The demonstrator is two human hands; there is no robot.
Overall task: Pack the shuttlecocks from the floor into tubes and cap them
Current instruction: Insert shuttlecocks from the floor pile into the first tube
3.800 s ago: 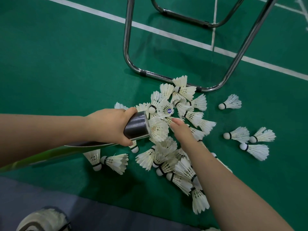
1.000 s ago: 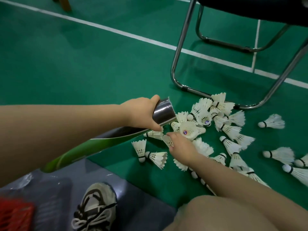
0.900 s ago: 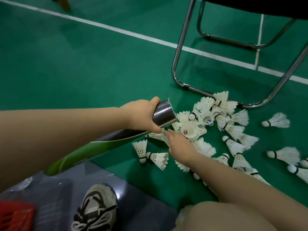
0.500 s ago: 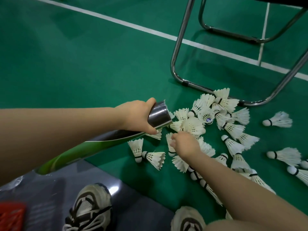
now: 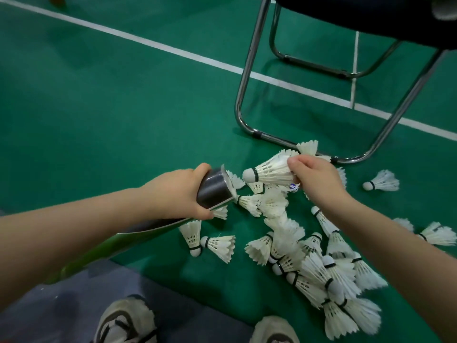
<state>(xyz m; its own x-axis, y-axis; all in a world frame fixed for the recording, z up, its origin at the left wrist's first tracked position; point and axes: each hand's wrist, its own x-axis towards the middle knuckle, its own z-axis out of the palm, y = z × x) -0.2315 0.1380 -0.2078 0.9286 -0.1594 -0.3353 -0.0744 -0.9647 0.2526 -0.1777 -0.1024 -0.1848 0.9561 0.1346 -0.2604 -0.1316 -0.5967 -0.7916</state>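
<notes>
Right hand aims shuttlecock at tube; left hand grips it.

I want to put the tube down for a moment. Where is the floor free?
Free: the green floor left of the chair frame, beyond the left hand. Crowded: the shuttlecocks under the right hand.

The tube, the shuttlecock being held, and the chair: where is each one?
tube (image 5: 214, 188), head view, on its dark band near the open end.
held shuttlecock (image 5: 270, 172), head view, on its feather skirt.
chair (image 5: 247, 70), head view, on its chrome leg.
</notes>
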